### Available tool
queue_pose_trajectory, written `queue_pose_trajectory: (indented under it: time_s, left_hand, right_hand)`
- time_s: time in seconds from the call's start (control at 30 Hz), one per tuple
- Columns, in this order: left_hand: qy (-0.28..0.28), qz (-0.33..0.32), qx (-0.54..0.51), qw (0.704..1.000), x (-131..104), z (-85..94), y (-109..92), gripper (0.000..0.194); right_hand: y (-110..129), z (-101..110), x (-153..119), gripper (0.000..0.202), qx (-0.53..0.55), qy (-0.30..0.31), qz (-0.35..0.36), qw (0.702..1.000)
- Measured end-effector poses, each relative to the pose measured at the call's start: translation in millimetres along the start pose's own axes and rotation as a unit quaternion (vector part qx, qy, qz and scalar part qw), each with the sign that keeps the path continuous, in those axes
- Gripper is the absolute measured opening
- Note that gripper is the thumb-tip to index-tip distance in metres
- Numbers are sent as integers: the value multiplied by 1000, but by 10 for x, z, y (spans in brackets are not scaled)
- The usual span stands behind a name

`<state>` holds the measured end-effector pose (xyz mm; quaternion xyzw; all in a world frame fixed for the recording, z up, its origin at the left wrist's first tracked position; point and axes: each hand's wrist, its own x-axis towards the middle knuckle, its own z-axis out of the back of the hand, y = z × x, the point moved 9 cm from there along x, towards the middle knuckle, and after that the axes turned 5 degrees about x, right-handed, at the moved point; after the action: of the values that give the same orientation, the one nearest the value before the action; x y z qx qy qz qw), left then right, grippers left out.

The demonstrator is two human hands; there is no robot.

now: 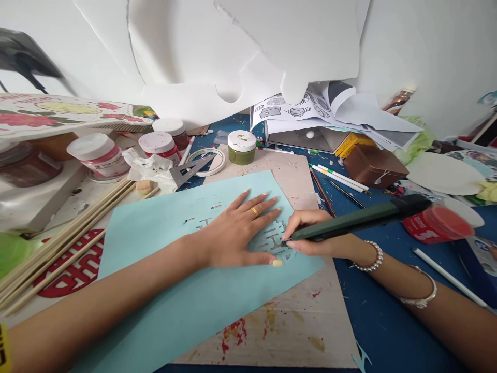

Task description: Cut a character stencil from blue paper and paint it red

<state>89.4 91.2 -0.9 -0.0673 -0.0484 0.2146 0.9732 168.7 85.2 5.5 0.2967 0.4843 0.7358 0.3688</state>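
Clock positions are taken from the left hand (240, 228), with 12 at the top of the view.

Sheet (236, 290): pale blue, lying directly under the left hand and reaching away mostly toward 8 o'clock. It overlies a stained cardboard (303, 321), which shows at 12 and 5 o'clock, on a blue table (380, 311). Cut-outs (267, 247) pierce the sheet at 4 o'clock, beside the thumb; further slots show between 9 and 10.

Left hand: palm down, fingers spread apart and pressed flat on the sheet; nothing gripped. One finger bears a gold ring (254, 212).

Right hand (310, 230): at 3 o'clock, by the sheet's edge. Fingers are together, clamped on a dark green cutter (357, 221) near its tip; the shaft slants up toward 3. The tip is at the cut-outs; contact with the paper cannot be confirmed. A beaded bracelet (376, 259) and a bangle (427, 299) are worn on that arm.

Surroundings: green jar (241, 153) at 12; tape roll (221, 165) at 11, touched in view by a set square (194, 168); markers (341, 178) and a brown box (375, 165) at 2; red tub (427, 228) at 3; wooden sticks (66, 233) at 9, lying across a red ornament (79, 267).
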Motion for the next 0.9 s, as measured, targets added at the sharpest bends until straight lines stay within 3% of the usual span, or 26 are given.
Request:
queue_pose_trajectory:
  time_s: [0.17, 0.27, 0.4, 0.47, 0.57, 0.67, 0.77, 0.9]
  left_hand:
    - [-56, 18, -15, 998, -9, 265, -71, 32]
    - [-52, 7, -31, 998, -85, 344, -355, 28]
    - [-64, -57, -11, 996, -258, 363, -820, 24]
    - [-80, -75, -19, 994, -321, 389, -898, 20]
    - [-95, -59, -36, 993, -343, 428, -736, 20]
    - [-103, -3, -30, 994, -326, 416, -352, 21]
    - [-103, 72, -6, 992, -326, 339, 43, 23]
    - [-95, 89, 15, 991, -326, 245, 217, 36]
  right_hand:
    - [-108, 316, -34, 3, 56, -133, -42, 989]
    - [-175, 436, -56, 2, 80, -162, -77, 981]
    - [-170, 547, -68, 8, 58, -176, -105, 977]
    - [-142, 597, -76, 7, 35, -187, -106, 976]
    - [-113, 671, -93, 11, -27, -208, -111, 971]
    - [-64, 750, -97, 16, -168, -224, -119, 953]
    - [23, 797, -83, 25, -347, -233, -118, 901]
    - [-8, 761, -46, 29, -471, -208, -151, 844]
